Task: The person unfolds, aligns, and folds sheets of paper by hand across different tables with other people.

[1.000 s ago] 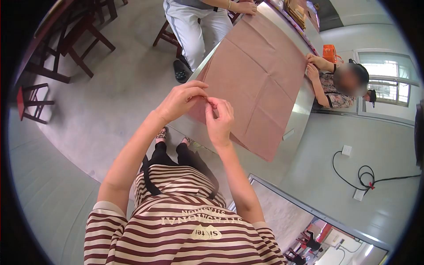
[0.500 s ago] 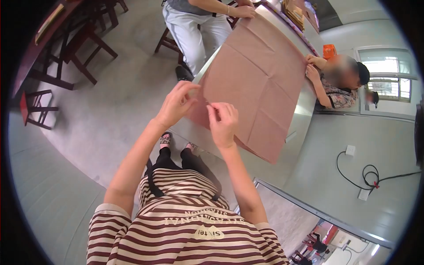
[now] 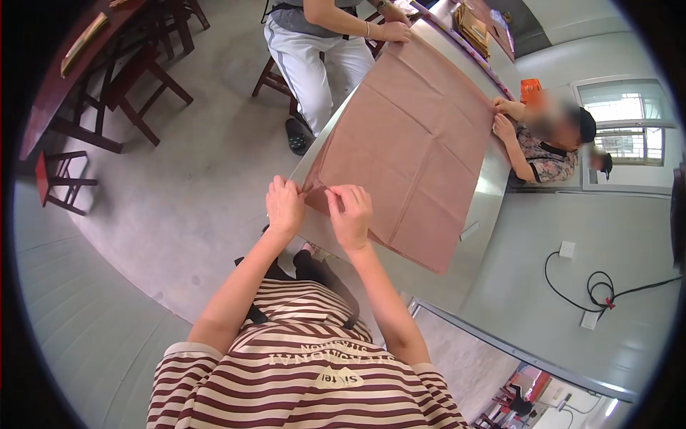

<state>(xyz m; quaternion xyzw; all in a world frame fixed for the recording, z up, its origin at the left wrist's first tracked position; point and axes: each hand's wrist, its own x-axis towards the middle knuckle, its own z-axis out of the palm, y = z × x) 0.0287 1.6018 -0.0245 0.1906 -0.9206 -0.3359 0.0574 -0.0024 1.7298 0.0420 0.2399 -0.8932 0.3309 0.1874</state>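
Note:
A large reddish-brown sheet (image 3: 411, 143) with fold creases lies over the table in more than one layer; whether it is cloth or paper I cannot tell. At its near left corner, my left hand (image 3: 285, 209) is closed on an edge of the lower layer. My right hand (image 3: 350, 214), just beside it, pinches the corner of the upper layer between thumb and fingers. Between the two hands the layers are slightly parted and bunched. The far edge is touched by a co-worker's hand (image 3: 395, 31), and the right corner by another person's hands (image 3: 504, 118).
The metal-topped table (image 3: 493, 171) shows around the sheet. Beyond it lie stacked yellowish papers (image 3: 471, 32) and an orange bag (image 3: 530, 90). Wooden stools (image 3: 139, 93) stand at left, near a dark red table (image 3: 78, 50). A black cable (image 3: 600, 286) hangs on the right wall.
My left hand has come down from above the corner and closed on the sheet's edge. My right hand has shifted slightly left and nearer to me, still pinching. The far co-worker's foot has moved.

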